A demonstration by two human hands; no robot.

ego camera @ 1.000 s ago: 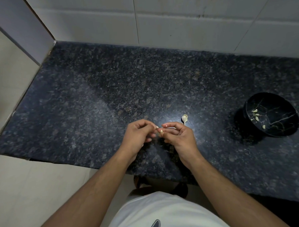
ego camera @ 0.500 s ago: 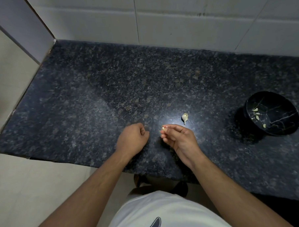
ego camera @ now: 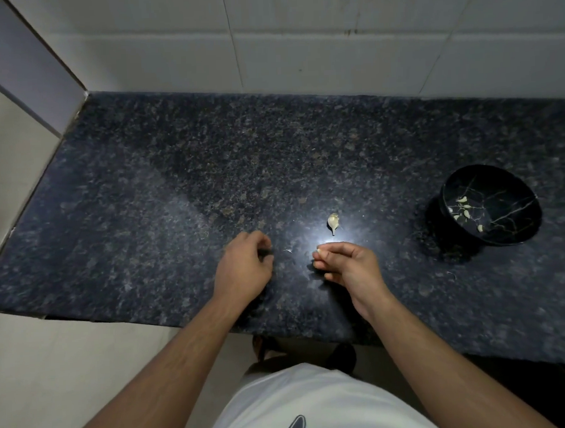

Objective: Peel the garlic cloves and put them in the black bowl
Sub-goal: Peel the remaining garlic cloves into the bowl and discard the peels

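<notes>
Fingers: in the head view we see the fingertips (ego camera: 319, 253) of the right hand (ego camera: 348, 264) pinching a small pale garlic clove (ego camera: 317, 251); the remaining fingers curl loosely beneath it.
Left hand: the left hand (ego camera: 243, 267) hovers low over the counter (ego camera: 145, 219), its fingers curled inward toward the palm; we cannot tell whether anything is held inside them.
Gap between hands: we see the two hands apart, with a tiny pale scrap of skin (ego camera: 287, 250) lying on the counter between them.
Loose clove: a second garlic clove (ego camera: 333, 221), unpeeled with a pointed tail, lies on the counter just beyond the right hand, in a bright patch of reflected light.
Bowl: the black bowl (ego camera: 492, 233) stands on the counter well to the right of the hands, near the right edge of the view, with thin pale veins across its inside.
Bowl contents: we count several small pale peeled cloves (ego camera: 462, 206) resting inside it, toward its left side.
Counter: dark speckled stone, running back to a wall (ego camera: 299, 35) of white tiles.
Person: both bare forearms reach in from below, above a white shirt (ego camera: 315, 403).
</notes>
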